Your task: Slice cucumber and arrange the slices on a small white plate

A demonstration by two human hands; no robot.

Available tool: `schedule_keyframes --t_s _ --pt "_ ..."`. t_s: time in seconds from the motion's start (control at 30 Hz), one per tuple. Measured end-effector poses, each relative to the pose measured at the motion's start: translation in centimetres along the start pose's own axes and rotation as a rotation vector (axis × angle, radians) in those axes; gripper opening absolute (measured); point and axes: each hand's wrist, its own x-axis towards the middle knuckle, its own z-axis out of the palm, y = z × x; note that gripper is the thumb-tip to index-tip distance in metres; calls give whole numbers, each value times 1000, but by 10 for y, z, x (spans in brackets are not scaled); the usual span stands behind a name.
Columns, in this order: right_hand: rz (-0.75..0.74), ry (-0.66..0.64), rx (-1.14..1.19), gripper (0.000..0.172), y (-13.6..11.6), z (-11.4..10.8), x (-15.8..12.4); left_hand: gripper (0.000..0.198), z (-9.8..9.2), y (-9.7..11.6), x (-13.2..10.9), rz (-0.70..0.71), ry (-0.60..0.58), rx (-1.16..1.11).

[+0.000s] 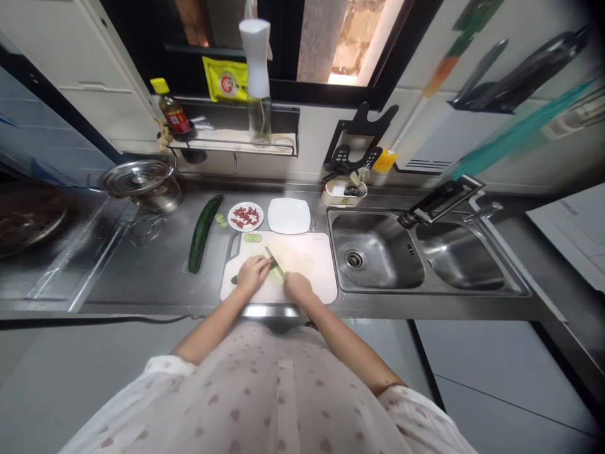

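On the white cutting board [312, 265], my left hand [254, 273] is closed over a piece of cucumber [234, 279], whose dark end shows left of the hand. My right hand [297, 287] grips a knife [275, 261] by its handle; the blade points up and left, beside the cucumber's cut end near my left fingertips. A few thin cucumber slices [253, 238] lie near the board's upper left edge. The part of the cucumber under my left palm is hidden.
Behind the board are a plate of chopped red pieces [245, 216] and a white square plate [289, 215]. A whole cucumber [204, 233] lies to the left, with a steel pot [155, 189] beyond it. A double sink [378, 252] is at the right.
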Motion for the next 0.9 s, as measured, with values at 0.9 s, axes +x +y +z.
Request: schedule_keyframes --t_s 0.9 --pt "-16 -23 4 34 -8 -6 9 24 -2 1 1 -3 -5 3"
